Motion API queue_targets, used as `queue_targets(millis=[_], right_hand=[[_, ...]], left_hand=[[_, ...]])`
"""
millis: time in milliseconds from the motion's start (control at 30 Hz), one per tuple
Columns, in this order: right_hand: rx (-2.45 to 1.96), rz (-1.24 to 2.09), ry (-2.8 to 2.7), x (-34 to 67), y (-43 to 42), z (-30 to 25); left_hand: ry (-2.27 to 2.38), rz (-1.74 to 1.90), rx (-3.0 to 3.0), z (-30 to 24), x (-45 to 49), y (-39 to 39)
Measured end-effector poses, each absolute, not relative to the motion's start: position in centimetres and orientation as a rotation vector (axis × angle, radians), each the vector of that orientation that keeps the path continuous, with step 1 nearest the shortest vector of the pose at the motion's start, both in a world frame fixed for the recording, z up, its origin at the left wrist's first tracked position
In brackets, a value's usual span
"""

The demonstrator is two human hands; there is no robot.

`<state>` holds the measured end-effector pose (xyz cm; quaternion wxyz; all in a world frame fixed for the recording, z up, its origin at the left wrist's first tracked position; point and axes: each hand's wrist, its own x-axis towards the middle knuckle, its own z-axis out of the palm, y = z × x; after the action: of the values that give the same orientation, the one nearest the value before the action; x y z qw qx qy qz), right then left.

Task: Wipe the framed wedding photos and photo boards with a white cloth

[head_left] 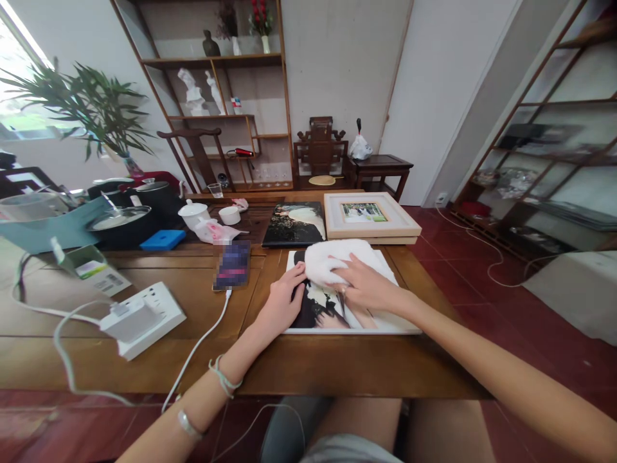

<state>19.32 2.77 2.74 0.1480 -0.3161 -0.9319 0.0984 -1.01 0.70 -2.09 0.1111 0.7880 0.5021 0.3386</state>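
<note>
A photo print panel [332, 319] with a white edge lies flat on the wooden table in front of me. On its upper part rests a fluffy white cloth [325, 257]. My right hand [362, 281] grips this cloth from the right and presses it against the picture. At the panel's left side, my left hand [284, 301] lies with fingers stretched out over the dark part, the fingertips close to the cloth's left edge. Whether those fingertips touch the cloth I cannot tell.
Behind the panel lie a dark photo panel [284, 231] and a light wooden picture frame [409, 228]. Leftward are a phone [232, 265] on a cable, a white power strip [166, 315], a blue box [162, 240], a white lidded cup [191, 213] and dark pots [159, 202].
</note>
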Motion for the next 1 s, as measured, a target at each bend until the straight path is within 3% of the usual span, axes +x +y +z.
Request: queue_targets(millis=[267, 567, 767, 1000], right_hand=[[-0.901, 0.525, -2.768, 23.0, -5.6, 3.6], [-1.411, 0.421, -2.414, 26.3, 0.0, 1.8], [-1.17, 0.319, -2.564, 21.9, -0.1, 2.4], [-0.707, 0.459, -2.787, 18.5, -2.9, 3.0]], left_hand=[[1.49, 0.993, 2.295, -2.0, -1.0, 0.7], [1.509, 1.018, 2.304, -1.9, -1.0, 0.8], [1.482, 1.078, 2.223, -1.7, -1.0, 0.8], [1.451, 1.154, 2.079, -1.5, -1.0, 0.4]])
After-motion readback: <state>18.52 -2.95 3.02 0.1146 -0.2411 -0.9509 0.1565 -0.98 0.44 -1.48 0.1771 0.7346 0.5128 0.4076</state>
